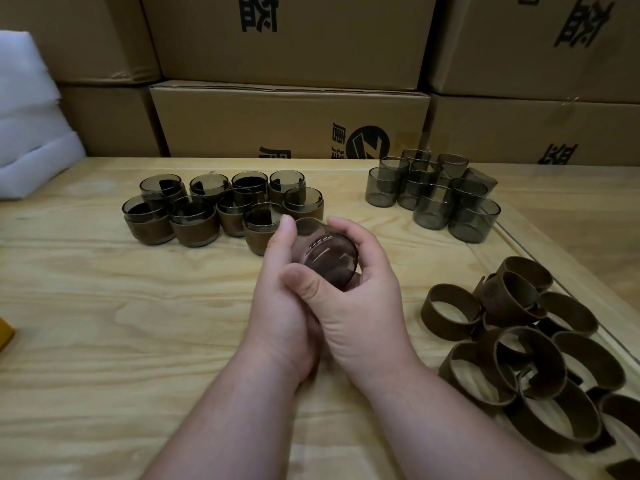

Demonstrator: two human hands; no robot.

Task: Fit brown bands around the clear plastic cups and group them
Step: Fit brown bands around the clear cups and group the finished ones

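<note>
White foam (31, 126): stacked sheets at 10 o'clock, on the desk's far left edge.
Yellow object (5, 336): only a corner shows, at 9 o'clock; cannot tell what it is.
Desk (138, 323): pale wood, grain running left to right.
Banded cups (214, 209): cluster at 11 o'clock, upright, touching one another, each with a brown band round its lower half.
Left hand (280, 306): centre, curled round the held cup from the left, thumb lying up along its side.
Held cup (329, 261): centre, above the desk, tilted on its side, brown band on it, gripped by both hands.
Right hand (360, 306): grasping the same cup from the right, thumb across the front, fingers over the top.
Bare cups (436, 195): smoky clear group at 1 o'clock, close-packed, one at the back tipped.
Loose bands (533, 355): brown rings heaped at 4 o'clock, overlapping.
Cardboard boxes (291, 123): stacked wall at 12 o'clock behind the desk, black print.
</note>
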